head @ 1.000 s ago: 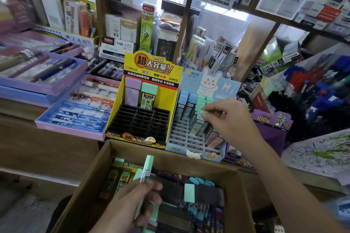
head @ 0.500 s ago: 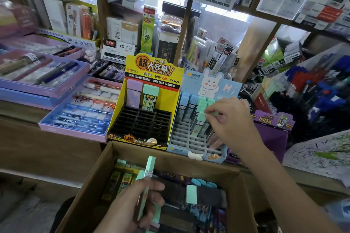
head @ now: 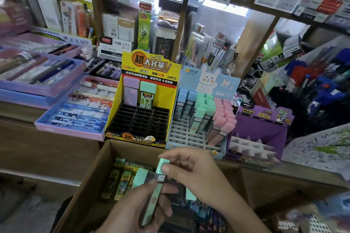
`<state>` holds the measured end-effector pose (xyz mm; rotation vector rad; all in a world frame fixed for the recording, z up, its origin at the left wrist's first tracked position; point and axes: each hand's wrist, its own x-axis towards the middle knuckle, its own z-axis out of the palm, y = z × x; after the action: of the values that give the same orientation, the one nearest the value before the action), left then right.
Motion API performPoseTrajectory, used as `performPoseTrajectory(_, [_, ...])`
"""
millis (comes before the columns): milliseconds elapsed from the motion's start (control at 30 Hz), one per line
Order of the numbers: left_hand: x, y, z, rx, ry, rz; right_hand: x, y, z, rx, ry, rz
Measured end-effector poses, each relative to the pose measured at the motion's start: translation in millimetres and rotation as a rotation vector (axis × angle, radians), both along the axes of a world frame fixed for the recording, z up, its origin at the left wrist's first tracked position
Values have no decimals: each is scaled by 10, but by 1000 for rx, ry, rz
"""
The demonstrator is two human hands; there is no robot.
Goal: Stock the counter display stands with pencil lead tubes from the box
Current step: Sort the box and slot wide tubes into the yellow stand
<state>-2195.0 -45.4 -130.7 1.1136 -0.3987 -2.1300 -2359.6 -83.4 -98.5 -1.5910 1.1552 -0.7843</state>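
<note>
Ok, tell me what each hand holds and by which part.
Both hold one mint lead tube: the left hand grips its lower body, the right hand pinches its cap.

Wooden counter [head: 295,174] carries yellow stand [head: 141,121], blue stand [head: 181,136], purple tray [head: 62,130].

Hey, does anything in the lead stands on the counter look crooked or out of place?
Slightly. In the rabbit stand, the front pink tubes slant hard, caps tipped right, and look less seated than the green tubes beside them. Nothing looks spilled or damaged.
</note>
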Motion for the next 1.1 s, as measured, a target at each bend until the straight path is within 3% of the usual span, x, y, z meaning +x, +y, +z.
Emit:
performPoseTrajectory(167, [65, 66, -41, -116, -243, 12, -115, -40, 85, -10, -74, -41])
performPoseTrajectory(367, [177, 146, -229, -717, -1141, -360, -380, -159, 278, -200, -17, -160])
performPoseTrajectory(433, [154, 113, -244, -794, -1313, -536, -461, -204, 350, -256, 8, -216])
performPoseTrajectory(667, [187, 66, -324, -791, -1398, -864, -695, -363, 627, -436, 103, -287])
performPoseTrajectory(1100, [199, 30, -486, -811, -1337, -905, -781, -745, 683, -559, 396, -367])
